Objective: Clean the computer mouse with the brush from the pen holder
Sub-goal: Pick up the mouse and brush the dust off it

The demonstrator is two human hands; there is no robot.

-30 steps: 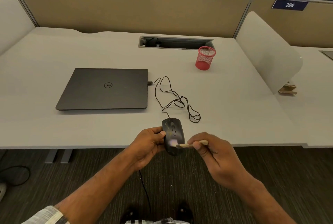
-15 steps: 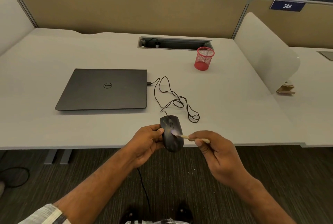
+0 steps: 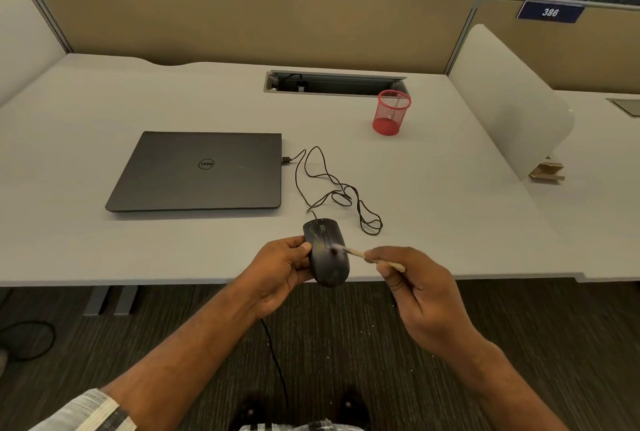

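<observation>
A black wired computer mouse point(image 3: 327, 257) is held just above the desk's front edge, gripped from its left side by my left hand point(image 3: 277, 274). My right hand point(image 3: 419, 292) pinches a thin wooden-handled brush point(image 3: 360, 253). The brush's dark tip touches the top of the mouse near its right button. Pale dusty smears show on the mouse's left button. The red mesh pen holder point(image 3: 391, 113) stands empty at the back of the desk, far from both hands.
A shut dark laptop point(image 3: 197, 170) lies left of centre. The mouse cable point(image 3: 332, 191) loops from its right side across the desk point(image 3: 450, 208). A cable slot point(image 3: 332, 84) sits at the back, and a white divider point(image 3: 502, 98) on the right.
The brush tip has moved up the mouse from its rear toward the buttons. My left hand has raised the mouse slightly farther over the desk.
</observation>
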